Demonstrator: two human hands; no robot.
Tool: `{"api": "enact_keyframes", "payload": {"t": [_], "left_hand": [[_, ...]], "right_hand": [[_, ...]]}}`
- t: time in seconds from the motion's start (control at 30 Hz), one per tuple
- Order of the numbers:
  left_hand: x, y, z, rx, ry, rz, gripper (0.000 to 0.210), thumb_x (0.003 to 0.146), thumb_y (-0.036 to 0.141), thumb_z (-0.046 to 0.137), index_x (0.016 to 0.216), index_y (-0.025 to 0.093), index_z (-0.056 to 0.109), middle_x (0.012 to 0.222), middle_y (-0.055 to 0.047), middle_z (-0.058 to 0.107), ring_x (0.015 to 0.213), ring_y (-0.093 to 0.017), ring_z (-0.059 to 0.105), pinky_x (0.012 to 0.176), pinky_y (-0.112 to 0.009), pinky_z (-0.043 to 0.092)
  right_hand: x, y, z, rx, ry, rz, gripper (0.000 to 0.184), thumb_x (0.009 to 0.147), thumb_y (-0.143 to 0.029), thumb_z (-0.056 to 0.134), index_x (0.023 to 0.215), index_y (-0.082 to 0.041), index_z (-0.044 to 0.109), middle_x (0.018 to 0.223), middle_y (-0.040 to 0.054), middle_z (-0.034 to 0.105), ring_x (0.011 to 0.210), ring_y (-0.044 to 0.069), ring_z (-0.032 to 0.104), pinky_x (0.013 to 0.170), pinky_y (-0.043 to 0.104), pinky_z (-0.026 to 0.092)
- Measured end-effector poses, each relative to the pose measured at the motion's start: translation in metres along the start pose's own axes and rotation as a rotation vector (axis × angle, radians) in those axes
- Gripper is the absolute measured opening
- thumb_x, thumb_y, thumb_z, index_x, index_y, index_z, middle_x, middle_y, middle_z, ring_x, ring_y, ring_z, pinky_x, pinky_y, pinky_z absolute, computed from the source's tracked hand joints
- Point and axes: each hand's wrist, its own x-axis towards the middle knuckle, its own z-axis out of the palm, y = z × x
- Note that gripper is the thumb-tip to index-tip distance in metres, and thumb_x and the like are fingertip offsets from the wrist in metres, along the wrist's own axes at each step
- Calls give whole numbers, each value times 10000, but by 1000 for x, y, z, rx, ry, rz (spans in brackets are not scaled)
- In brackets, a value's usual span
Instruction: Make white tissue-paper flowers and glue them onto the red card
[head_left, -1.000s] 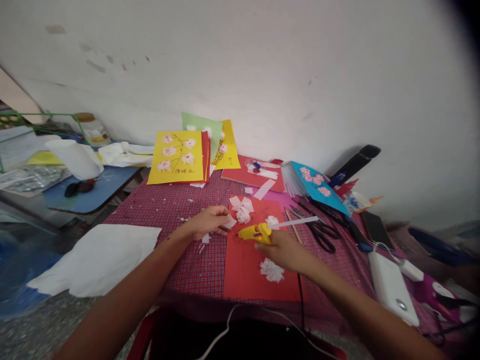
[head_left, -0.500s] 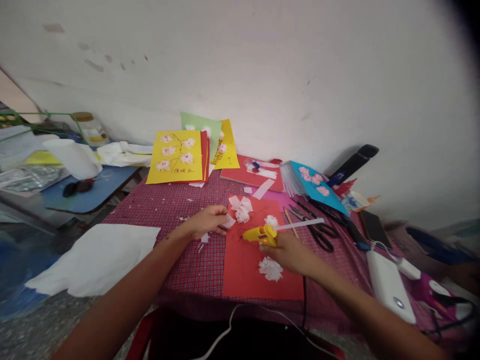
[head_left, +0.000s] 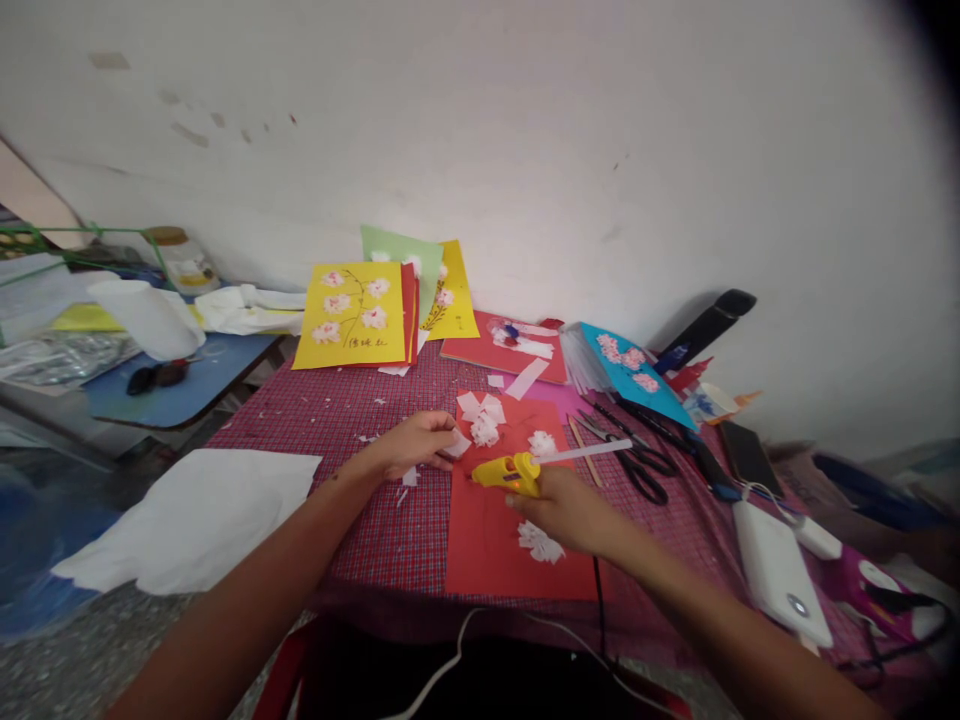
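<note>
My right hand [head_left: 561, 505] grips a yellow glue gun [head_left: 506, 474] by its handle, with a long glue stick [head_left: 592, 450] jutting from the back. The nozzle points left over a sheet of red paper [head_left: 480, 560]. At the sheet's left edge, my left hand [head_left: 420, 443] pinches a small white paper piece [head_left: 456, 444]. White crumpled paper flowers lie on the red sheet: one with loose squares [head_left: 484, 420] near the top, one [head_left: 541, 443] behind the gun, and one [head_left: 540, 542] below my right hand.
Black scissors [head_left: 637, 470] and a pencil [head_left: 585, 450] lie right of the sheet. Yellow flower cards [head_left: 349, 330] lean at the back left. A blue card [head_left: 637, 370] and a white power bank [head_left: 780, 575] are on the right. White cloth-like sheet [head_left: 195, 520] hangs at left.
My right hand has drawn the glue gun slightly left and down, toward the left edge of the red sheet. My left hand stays in place with the paper piece.
</note>
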Motion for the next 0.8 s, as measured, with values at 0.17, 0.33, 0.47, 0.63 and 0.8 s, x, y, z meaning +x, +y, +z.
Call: {"api": "enact_keyframes", "payload": {"t": [0.17, 0.33, 0.47, 0.63, 0.8], "left_hand": [[0, 1, 1, 17, -5, 13, 279, 763, 351, 756, 855, 169, 565, 874, -39, 661, 809, -169, 679, 733, -321, 578], [-1, 2, 2, 14, 7, 15, 287, 752, 356, 760, 854, 165, 571, 870, -40, 657, 802, -168, 674, 734, -329, 582], [-1, 3, 2, 16, 11, 9, 291, 748, 353, 765, 857, 162, 574, 862, -37, 656, 806, -172, 677, 742, -334, 578], [-1, 2, 1, 17, 2, 12, 295, 748, 358, 766, 856, 168, 568, 868, -37, 667, 816, -171, 680, 739, -322, 578], [0, 1, 1, 14, 5, 10, 277, 753, 346, 753, 854, 171, 564, 865, -34, 662, 807, -171, 681, 736, -321, 582]], "right_hand": [[2, -5, -1, -9, -5, 6, 254, 897, -339, 566, 734, -165, 653, 646, 17, 611, 551, 130, 509, 502, 246, 290], [-1, -1, -1, -26, 5, -21, 213, 883, -311, 577, 746, -166, 653, 666, 17, 620, 579, 136, 528, 534, 244, 318], [-4, 6, 0, -9, -14, -27, 209, 892, -298, 564, 750, -170, 649, 625, -3, 584, 549, 125, 506, 530, 241, 318], [-7, 10, -2, 15, -22, -19, 214, 901, -311, 566, 787, -167, 675, 629, -2, 596, 546, 126, 515, 529, 242, 323], [-9, 9, -2, -32, -18, -4, 232, 906, -318, 560, 807, -160, 698, 653, 20, 634, 564, 142, 543, 537, 253, 330]]}}
